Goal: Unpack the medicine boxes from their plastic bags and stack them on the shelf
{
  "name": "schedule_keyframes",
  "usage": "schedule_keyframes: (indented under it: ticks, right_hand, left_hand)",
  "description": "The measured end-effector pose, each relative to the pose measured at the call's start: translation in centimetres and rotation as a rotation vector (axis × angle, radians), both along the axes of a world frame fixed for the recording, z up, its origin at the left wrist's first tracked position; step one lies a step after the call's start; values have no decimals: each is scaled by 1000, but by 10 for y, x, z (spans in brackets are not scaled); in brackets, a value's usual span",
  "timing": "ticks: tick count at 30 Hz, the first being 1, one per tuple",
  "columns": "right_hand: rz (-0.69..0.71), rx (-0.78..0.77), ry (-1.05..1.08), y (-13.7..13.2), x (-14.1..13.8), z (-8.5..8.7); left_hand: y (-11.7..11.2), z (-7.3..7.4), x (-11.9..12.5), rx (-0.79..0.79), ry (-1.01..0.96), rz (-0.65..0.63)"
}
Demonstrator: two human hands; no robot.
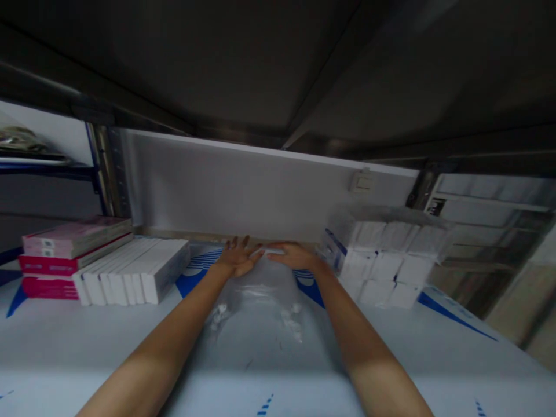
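A clear plastic bag or wrap (260, 292) lies toward the back of the shelf, with crumpled ends at its near side. My left hand (238, 258) rests at its far left, fingers spread and pointing to the back wall. From the right, my right hand (297, 256) reaches over the far end of the plastic, fingers stretched toward the left hand, with a gap between thumb and fingers. Both hands seem to touch the plastic; neither is plainly gripping it. Whether anything lies inside or under the plastic is hard to make out.
White boxes (130, 269) stand in a row at left beside stacked pink and red boxes (72, 255). Plastic-wrapped white boxes (386, 263) are piled at right. A dark upper shelf (260, 69) hangs low overhead. Metal posts (106, 168) and a white wall (243, 185) bound the back.
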State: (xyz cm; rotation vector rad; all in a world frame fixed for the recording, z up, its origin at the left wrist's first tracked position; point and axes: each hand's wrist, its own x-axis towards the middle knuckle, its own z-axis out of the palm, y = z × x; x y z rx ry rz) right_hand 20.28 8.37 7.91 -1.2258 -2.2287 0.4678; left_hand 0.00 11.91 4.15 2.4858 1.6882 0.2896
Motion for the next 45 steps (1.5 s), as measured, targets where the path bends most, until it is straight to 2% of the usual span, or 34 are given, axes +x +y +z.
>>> schedule_keyframes:
  ticks: [4, 6, 8, 10, 12, 14, 17, 21, 27, 32, 34, 37, 40, 43, 45]
  right_hand:
    - [-37, 40, -7, -33, 8, 61]
    - [-135, 224, 113, -54, 17, 87]
    - [-317, 491, 164, -70, 32, 105]
    - [-574, 691, 139, -78, 52, 111]
    - [-812, 742, 47, -77, 71, 108]
    - [-959, 646, -99, -72, 84, 98]
    - [-1044, 460, -295, -64, 88, 81]
    - [-1042, 455, -407, -65, 73, 73]
    - [-975, 462, -324, -63, 55, 73]
    - [-1027, 530, -219, -52, 67, 67]
    - [-997, 566, -189, -48, 75, 67]
    - [-907, 632, -128, -51, 83, 78]
    - [-780, 693, -43, -71, 78, 99]
    - [-673, 652, 56, -102, 62, 120]
    - [-579, 549, 147, -122, 51, 128]
  left_hand:
    - [-16, 34, 14, 57, -53, -221]
    - [-30, 50, 23, 56, -101, -347]
    - [-47, 63, 32, 30, -156, -451]
    - [-64, 74, 38, -10, -166, -526]
    - [-78, 81, 43, -56, -142, -581]
    - [-88, 86, 46, -99, -117, -596]
    - [-94, 88, 46, -109, -81, -574]
    - [-89, 82, 45, -111, -74, -596]
    - [-83, 71, 45, -92, -113, -615]
    - [-87, 70, 43, -108, -133, -587]
    - [-89, 70, 42, -105, -135, -578]
    - [-89, 72, 42, -82, -126, -589]
    - [-88, 79, 39, -90, -101, -584]
    - [-85, 92, 26, -57, -104, -479]
    - [-85, 101, 9, -7, -119, -380]
